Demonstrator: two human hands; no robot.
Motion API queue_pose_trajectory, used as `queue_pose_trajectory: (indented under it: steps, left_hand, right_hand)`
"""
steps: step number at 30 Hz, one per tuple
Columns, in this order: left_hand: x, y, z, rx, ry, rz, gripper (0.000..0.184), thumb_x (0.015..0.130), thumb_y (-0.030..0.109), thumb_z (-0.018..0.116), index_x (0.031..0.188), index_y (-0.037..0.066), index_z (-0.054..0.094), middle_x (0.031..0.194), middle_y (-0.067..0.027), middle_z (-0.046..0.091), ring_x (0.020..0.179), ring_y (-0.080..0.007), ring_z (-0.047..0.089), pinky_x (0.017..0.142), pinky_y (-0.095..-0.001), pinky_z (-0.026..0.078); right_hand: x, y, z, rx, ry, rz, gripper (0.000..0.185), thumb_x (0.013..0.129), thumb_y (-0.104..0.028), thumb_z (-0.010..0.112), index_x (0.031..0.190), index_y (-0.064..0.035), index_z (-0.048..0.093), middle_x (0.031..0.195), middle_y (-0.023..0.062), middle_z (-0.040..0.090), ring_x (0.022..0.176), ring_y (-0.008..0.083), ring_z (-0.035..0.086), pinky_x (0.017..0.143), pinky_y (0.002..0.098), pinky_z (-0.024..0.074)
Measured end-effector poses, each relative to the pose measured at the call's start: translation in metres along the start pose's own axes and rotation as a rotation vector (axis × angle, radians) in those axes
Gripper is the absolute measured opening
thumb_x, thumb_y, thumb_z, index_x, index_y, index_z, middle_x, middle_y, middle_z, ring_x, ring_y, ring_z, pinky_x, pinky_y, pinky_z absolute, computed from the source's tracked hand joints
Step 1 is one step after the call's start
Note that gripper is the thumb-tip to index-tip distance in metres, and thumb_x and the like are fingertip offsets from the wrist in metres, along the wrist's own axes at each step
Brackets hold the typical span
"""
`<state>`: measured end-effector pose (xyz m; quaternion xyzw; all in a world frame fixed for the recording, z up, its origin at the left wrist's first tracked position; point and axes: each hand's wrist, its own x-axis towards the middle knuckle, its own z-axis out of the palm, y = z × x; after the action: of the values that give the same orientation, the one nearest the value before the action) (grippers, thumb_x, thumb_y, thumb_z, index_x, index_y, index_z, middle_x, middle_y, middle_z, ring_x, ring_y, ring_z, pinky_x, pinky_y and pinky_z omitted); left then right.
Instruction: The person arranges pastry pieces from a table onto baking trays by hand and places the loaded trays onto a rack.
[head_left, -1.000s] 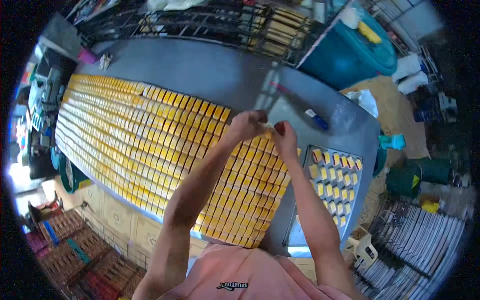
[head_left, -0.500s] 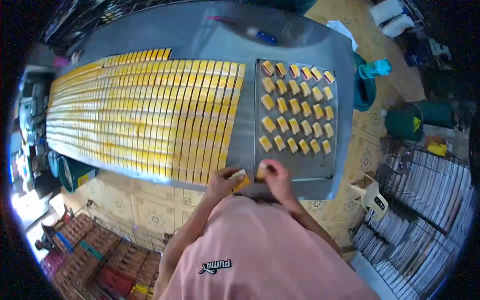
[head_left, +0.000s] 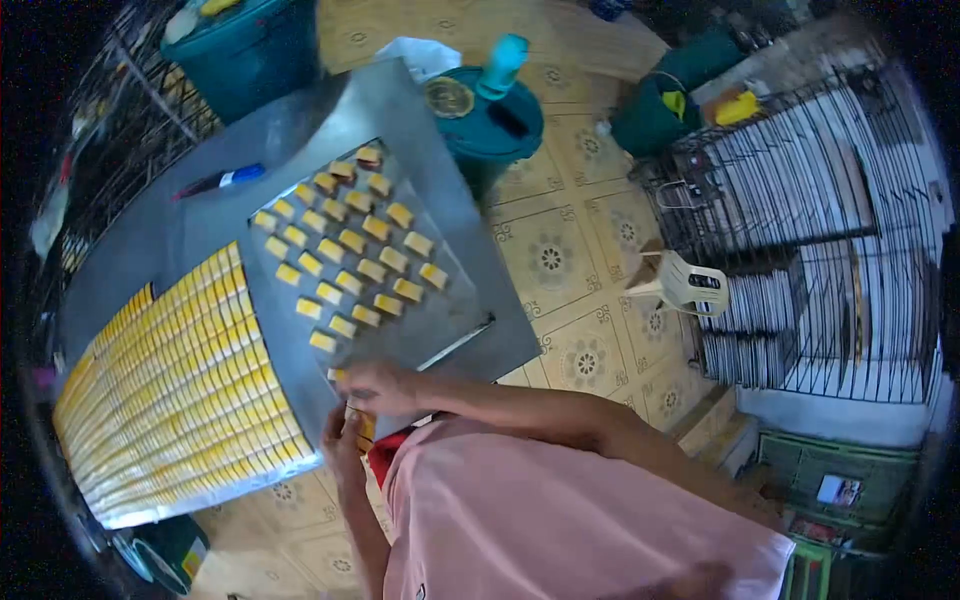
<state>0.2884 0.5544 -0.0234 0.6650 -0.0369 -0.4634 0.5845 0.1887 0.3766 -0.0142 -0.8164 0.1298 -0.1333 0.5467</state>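
My left hand (head_left: 345, 445) is closed around a few small yellow cake pieces (head_left: 366, 428) at the table's near edge. Just above it, my right hand (head_left: 380, 388) has curled fingers close against those pieces; what its fingertips grip is hidden. Beyond the right fingers, a single cake piece (head_left: 336, 375) shows at the corner of the metal tray (head_left: 440, 325). Rows of spaced yellow cake pieces (head_left: 352, 240) stand on this tray. To the left lies a broad sheet of cut yellow cake (head_left: 190, 370) in tight rows.
A blue-capped marker or knife-like item (head_left: 240, 175) lies on the grey table (head_left: 300, 130). Past the table's corner is a green lidded bin (head_left: 490, 135) with a turquoise bottle (head_left: 503, 65). A cream plastic chair (head_left: 690, 285) and wire racks of trays (head_left: 800, 180) stand at the right.
The view has swung to the right. My right hand has moved from the tray's near corner toward the cake pieces in my left hand, and a piece shows at that corner.
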Motion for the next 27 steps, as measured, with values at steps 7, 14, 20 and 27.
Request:
queue_pose_trajectory:
  steps: [7, 14, 20, 27]
  left_hand:
    - [0.0, -0.012, 0.023, -0.024, 0.087, -0.035, 0.038, 0.094, 0.017, 0.071, 0.124, -0.002, 0.059, 0.104, -0.0106, 0.068, 0.085, -0.0164, 0.065, 0.072, -0.0297, 0.054]
    - [-0.005, -0.025, -0.008, -0.086, -0.053, -0.029, 0.045, 0.094, 0.017, 0.07, 0.131, -0.001, 0.051, 0.115, -0.0126, 0.065, 0.098, -0.0207, 0.066, 0.081, -0.0314, 0.055]
    - [-0.004, -0.037, 0.013, 0.051, 0.038, -0.06, 0.05, 0.095, 0.022, 0.068, 0.137, 0.0, 0.052, 0.118, -0.0108, 0.064, 0.107, -0.0165, 0.061, 0.091, -0.0297, 0.051]
    - [-0.015, -0.034, 0.019, -0.141, 0.074, -0.052, 0.05, 0.09, 0.015, 0.075, 0.131, -0.003, 0.055, 0.108, -0.0129, 0.068, 0.097, -0.0179, 0.065, 0.084, -0.0302, 0.054]
  right_hand:
    - [-0.037, 0.018, -0.009, 0.118, 0.179, 0.246, 0.018, 0.088, -0.011, 0.067, 0.104, -0.0057, 0.065, 0.094, 0.0127, 0.067, 0.084, 0.0298, 0.066, 0.075, 0.0406, 0.0527]
    - [-0.021, 0.03, -0.008, -0.024, 0.286, 0.089, 0.023, 0.087, -0.011, 0.066, 0.109, -0.0053, 0.065, 0.087, 0.0121, 0.069, 0.075, 0.0245, 0.067, 0.069, 0.0374, 0.0517]
    - [-0.038, 0.055, -0.005, 0.147, 0.144, 0.348, 0.023, 0.087, -0.006, 0.067, 0.109, -0.0019, 0.068, 0.088, 0.0091, 0.067, 0.078, 0.016, 0.062, 0.072, 0.0325, 0.0523]
    - [-0.007, 0.006, -0.029, -0.088, 0.001, 0.142, 0.024, 0.084, -0.003, 0.069, 0.107, -0.0017, 0.066, 0.1, 0.0153, 0.067, 0.09, 0.0319, 0.067, 0.079, 0.0384, 0.0539]
